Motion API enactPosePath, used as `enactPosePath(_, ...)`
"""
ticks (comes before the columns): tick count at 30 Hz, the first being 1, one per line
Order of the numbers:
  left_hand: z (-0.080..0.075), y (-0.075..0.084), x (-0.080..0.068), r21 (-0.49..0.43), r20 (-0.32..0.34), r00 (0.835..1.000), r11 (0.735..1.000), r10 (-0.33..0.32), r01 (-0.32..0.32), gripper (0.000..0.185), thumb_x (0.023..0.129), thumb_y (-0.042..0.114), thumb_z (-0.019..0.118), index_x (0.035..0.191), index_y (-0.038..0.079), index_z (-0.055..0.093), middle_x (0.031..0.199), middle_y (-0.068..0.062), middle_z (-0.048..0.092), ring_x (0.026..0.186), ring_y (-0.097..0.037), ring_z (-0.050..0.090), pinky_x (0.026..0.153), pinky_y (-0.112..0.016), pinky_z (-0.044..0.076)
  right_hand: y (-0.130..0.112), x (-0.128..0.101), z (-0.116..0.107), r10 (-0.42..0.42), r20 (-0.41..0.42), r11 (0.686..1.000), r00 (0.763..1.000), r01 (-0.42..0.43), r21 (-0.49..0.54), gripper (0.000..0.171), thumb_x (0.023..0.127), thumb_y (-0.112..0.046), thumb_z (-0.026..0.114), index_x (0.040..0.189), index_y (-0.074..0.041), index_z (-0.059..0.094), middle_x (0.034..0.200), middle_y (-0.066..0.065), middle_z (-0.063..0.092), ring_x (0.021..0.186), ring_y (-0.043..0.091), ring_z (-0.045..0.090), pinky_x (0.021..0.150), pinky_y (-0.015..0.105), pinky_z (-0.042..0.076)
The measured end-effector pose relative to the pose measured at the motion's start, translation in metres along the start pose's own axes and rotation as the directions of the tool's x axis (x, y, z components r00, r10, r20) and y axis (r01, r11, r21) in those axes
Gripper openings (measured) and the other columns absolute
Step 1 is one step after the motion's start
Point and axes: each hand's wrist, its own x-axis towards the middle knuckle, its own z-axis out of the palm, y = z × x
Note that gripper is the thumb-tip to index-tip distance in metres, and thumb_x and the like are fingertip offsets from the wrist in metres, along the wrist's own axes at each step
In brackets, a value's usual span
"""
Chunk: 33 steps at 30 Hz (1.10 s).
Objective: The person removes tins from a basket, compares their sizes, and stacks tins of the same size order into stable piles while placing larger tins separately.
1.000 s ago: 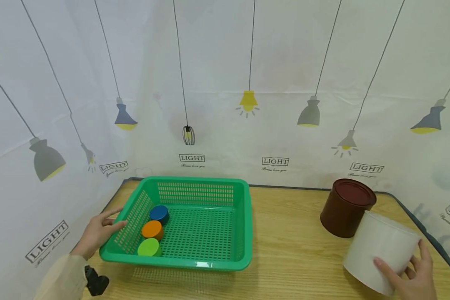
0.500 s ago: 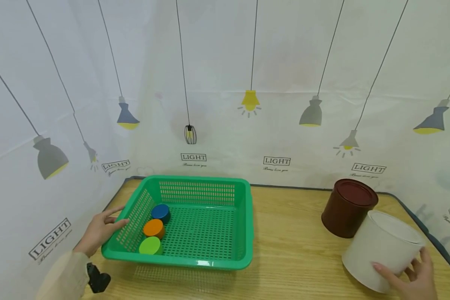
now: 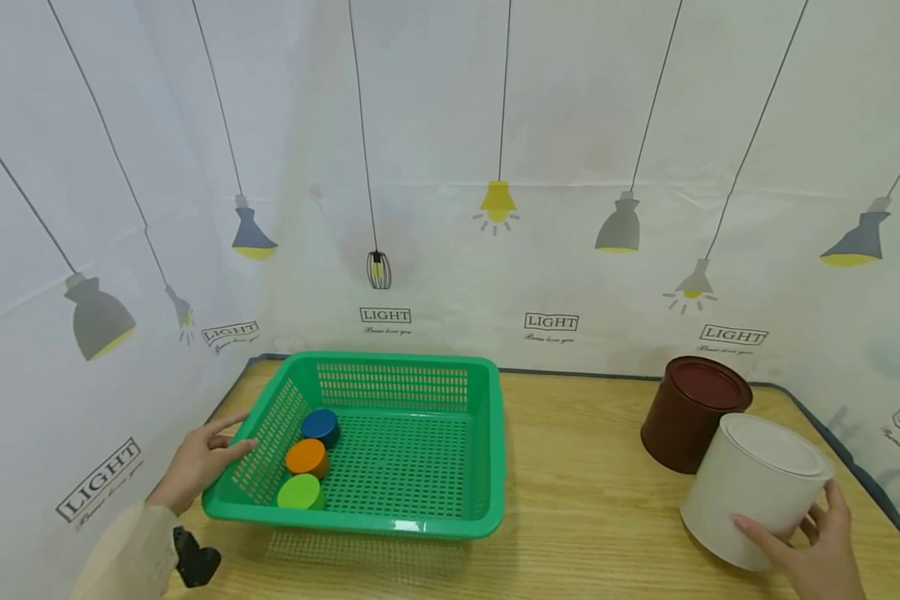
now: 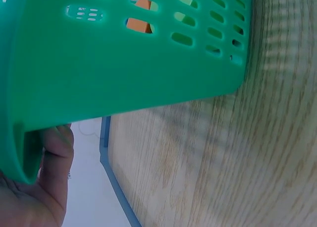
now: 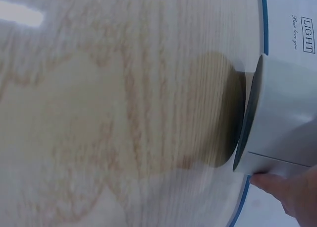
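Note:
My left hand grips the left rim of a green plastic basket, its fingers hooked under the lip in the left wrist view. Inside, along the basket's left wall, sit a blue round block, an orange one and a lime green one. On the right, my right hand holds a white lidded can low on its side. The can leans a little, and in the right wrist view a shadow and part of its underside show at the base.
A dark brown lidded can stands just behind the white one. Wood-grain table lies between the basket and the cans. A pale curtain printed with lamps hangs along the back and sides.
The white can has come more upright and shifted slightly left and back, with my right hand following it. My left hand and the basket stay nearly where they were.

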Motion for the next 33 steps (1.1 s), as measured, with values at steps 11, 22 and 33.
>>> enactPosePath(11, 0.001, -0.001, 0.001, -0.007, -0.002, 1.000, 1.000, -0.012, 0.012, 0.067, 0.086, 0.030, 0.058, 0.139, 0.003, 0.027, 0.117, -0.035, 0.045, 0.084, -0.026, 0.059, 0.063, -0.035, 0.051, 0.019, 0.009, -0.001, -0.102, 0.006, 0.995, 0.995, 0.102, -0.020, 0.097, 0.074, -0.017, 0.073, 0.139, -0.038, 0.003, 0.133, 0.001, 0.016, 0.115, 0.038, 0.027, 0.087, 0.043, 0.041)
enactPosePath(22, 0.003, -0.001, 0.004, 0.001, -0.001, 1.000, 1.000, -0.022, 0.022, 0.068, 0.086, 0.031, 0.058, 0.139, 0.004, 0.026, 0.122, -0.036, 0.040, 0.099, -0.039, 0.052, 0.070, -0.040, 0.050, 0.039, 0.023, -0.008, 0.009, 0.039, 1.000, 0.999, -0.009, -0.010, 0.095, 0.075, -0.027, 0.071, 0.139, -0.040, 0.002, 0.141, 0.013, 0.009, 0.119, 0.050, 0.021, 0.068, 0.041, 0.050)
enactPosePath(33, 0.001, -0.002, 0.003, -0.012, -0.013, 0.999, 0.999, -0.033, 0.033, 0.068, 0.086, 0.031, 0.058, 0.139, 0.005, 0.026, 0.118, -0.034, 0.045, 0.086, -0.027, 0.058, 0.064, -0.035, 0.051, 0.032, 0.033, -0.031, -0.033, -0.046, 0.997, 0.998, 0.030, -0.075, 0.101, 0.080, -0.031, 0.065, 0.137, -0.032, -0.018, 0.145, 0.018, -0.005, 0.129, 0.043, 0.005, 0.088, 0.066, 0.022)
